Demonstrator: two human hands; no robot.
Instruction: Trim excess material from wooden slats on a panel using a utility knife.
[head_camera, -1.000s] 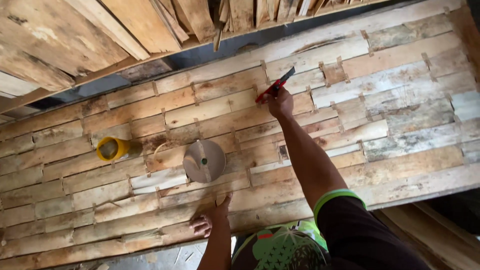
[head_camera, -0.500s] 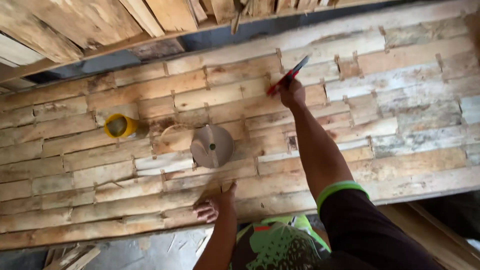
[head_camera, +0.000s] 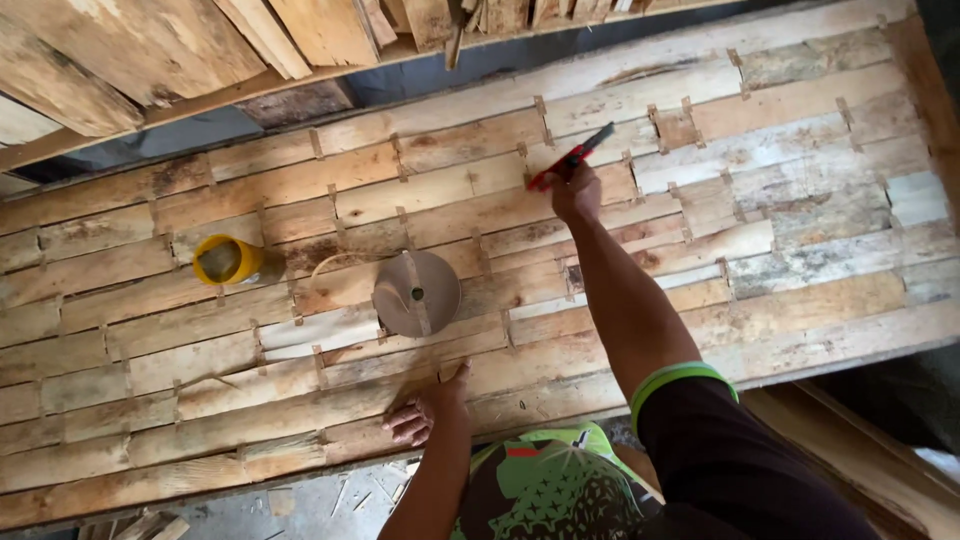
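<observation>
The right hand (head_camera: 575, 190) reaches far out across the panel of wooden strips (head_camera: 800, 160), its fingers closed around a red and black cutter (head_camera: 572, 158); the tool slants up and to the right from the fist, its dark tip over a pale strip near the far edge of the panel. The left hand (head_camera: 428, 412) lies near the front edge, palm down and fingers spread flat on the wood – it grips nothing, only presses on a long board. Between the two hands, a little to the left, sits a roll of brown tape (head_camera: 417, 293) lying flat on the strips, with a loose curl of tape (head_camera: 335, 268) arching away from it on its left side; further left stands a small yellow cup (head_camera: 228, 259), well apart from both hands. The strips run lengthwise across the panel, joined here and there by short brown tape patches (head_camera: 316, 144) laid across the seams; their colours go from warm orange-brown at the left to grey and weathered at the right. Beyond the far edge more rough planks (head_camera: 150, 50) are stacked – some overlapping, some slanted; near the body, the person wears a dark sleeve with a green cuff (head_camera: 680, 378), and scraps of wood (head_camera: 350, 490) lie on the floor beneath the front edge.
</observation>
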